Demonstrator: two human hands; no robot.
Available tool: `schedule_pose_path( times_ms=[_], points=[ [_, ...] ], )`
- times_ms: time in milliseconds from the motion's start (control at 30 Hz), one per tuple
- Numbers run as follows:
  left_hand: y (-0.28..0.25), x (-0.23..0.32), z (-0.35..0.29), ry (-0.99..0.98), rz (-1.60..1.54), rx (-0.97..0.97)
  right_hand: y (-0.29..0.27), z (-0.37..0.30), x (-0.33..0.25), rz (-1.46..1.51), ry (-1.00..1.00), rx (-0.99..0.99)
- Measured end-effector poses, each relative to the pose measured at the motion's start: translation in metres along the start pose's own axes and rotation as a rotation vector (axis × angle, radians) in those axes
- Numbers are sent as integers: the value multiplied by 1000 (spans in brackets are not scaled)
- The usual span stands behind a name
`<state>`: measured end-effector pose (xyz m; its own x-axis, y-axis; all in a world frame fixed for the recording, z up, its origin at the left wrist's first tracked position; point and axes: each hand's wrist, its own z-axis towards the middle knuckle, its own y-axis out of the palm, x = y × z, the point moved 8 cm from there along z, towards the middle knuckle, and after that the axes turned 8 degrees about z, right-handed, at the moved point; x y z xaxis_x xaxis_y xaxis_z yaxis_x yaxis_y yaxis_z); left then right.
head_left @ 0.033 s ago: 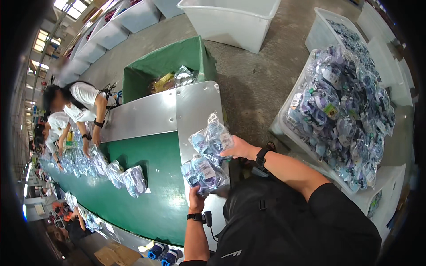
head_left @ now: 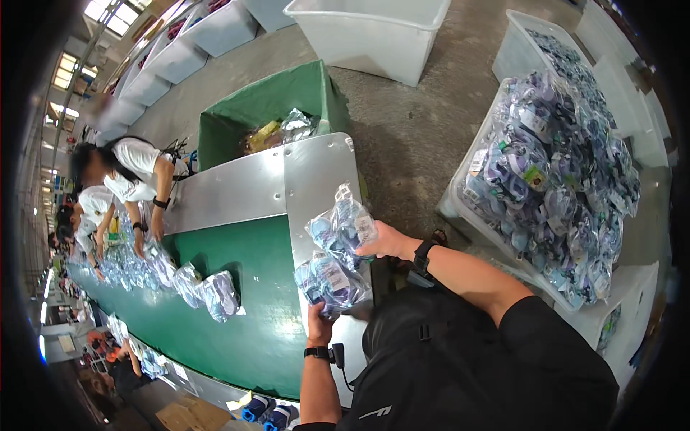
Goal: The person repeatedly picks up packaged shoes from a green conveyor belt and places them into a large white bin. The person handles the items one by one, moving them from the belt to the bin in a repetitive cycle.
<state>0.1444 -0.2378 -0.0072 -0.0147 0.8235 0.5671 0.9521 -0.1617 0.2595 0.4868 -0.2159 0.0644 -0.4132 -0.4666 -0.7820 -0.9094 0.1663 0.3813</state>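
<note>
My right hand (head_left: 390,241) is closed on the right side of a clear plastic bag of light blue and purple shoes (head_left: 338,226), with a white barcode label facing up. My left hand (head_left: 319,326) grips the lower end of a second similar bag of shoes (head_left: 332,281). The two bags touch each other above the metal end plate (head_left: 305,172) of the conveyor. The fingers under the bags are partly hidden. More bagged shoes (head_left: 221,296) lie in a line on the green belt (head_left: 262,337) to the left.
At the right stands a white bin (head_left: 460,205) heaped with bagged shoes. A green bin (head_left: 244,104) is beyond the conveyor, and a large white bin (head_left: 366,39) farther back. Co-workers (head_left: 136,169) handle bags at the left. Dark blue shoes (head_left: 269,413) sit near the lower edge.
</note>
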Motion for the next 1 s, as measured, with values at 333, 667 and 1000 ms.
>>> schedule_pose_path(
  times_ms=[333,667,1000],
  points=[
    [-12,-13,12,-25,22,14,3,5,9,153,-312,46],
    [-1,23,8,274,705,-90,-31,-8,5,-499,37,555],
    [204,127,29,286,594,-333,-166,-184,-113,-502,-232,686]
  ],
)
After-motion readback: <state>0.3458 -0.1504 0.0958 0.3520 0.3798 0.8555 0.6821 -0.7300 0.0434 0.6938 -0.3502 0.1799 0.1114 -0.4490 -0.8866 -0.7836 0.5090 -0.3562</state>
